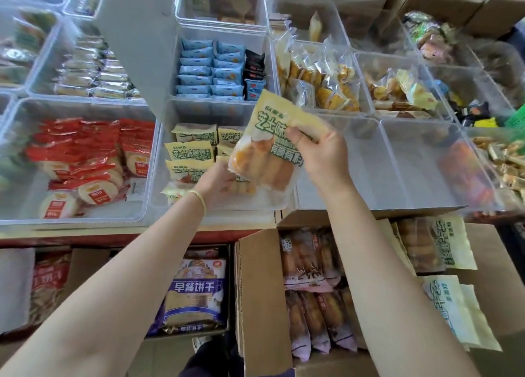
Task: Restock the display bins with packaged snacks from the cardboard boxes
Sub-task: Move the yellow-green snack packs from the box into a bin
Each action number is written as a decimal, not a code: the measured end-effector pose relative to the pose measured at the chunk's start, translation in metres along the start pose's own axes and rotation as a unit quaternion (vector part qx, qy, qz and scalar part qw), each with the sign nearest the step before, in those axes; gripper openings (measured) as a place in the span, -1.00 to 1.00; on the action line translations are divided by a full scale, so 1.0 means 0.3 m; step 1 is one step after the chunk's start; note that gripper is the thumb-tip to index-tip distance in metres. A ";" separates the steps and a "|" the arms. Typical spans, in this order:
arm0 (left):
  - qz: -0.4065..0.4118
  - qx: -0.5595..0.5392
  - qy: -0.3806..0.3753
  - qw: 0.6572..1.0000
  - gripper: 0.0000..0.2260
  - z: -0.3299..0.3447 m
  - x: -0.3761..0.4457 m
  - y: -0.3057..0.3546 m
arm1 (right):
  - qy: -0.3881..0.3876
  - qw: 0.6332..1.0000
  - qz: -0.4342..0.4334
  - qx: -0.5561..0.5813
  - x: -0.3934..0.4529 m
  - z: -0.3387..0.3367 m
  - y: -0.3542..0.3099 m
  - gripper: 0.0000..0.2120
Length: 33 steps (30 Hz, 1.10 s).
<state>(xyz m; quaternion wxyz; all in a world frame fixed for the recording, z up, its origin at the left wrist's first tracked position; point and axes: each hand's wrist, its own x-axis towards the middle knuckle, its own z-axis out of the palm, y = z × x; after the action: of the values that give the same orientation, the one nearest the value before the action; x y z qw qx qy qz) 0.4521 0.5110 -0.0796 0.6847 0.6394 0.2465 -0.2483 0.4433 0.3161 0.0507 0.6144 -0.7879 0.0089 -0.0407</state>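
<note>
A yellow snack packet [265, 129] with green print hangs tilted over the front centre bin [216, 206], which holds several packets of the same kind [189, 152]. My right hand [324, 149] pinches the packet at its right side. My left hand [217, 179] reaches in below it and holds its lower left corner, the fingers partly hidden behind the packet. An open cardboard box [261, 300] below the counter holds pink-wrapped bread packets [309, 263]. More yellow packets [443, 243] lie on the box flap at the right.
Clear bins cover the counter: red-wrapped biscuits [85, 155] at the left, blue packets [210, 70] behind, bread packs [321, 75] at the back right. The clear bin [369, 161] right of centre looks nearly bare. A box of purple biscuit bags [196, 288] stands below.
</note>
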 end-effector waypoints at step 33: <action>-0.092 -0.094 -0.062 0.989 -0.34 -0.073 0.063 0.059 | -0.400 0.747 0.196 -0.493 0.104 0.293 0.234 -0.68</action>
<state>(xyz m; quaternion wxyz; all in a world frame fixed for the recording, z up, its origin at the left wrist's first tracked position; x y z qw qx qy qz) 0.4775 0.5335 -0.0799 0.7298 0.5305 0.2836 -0.3249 0.4835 0.3818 -0.0368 0.0818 -0.9062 -0.0646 0.4097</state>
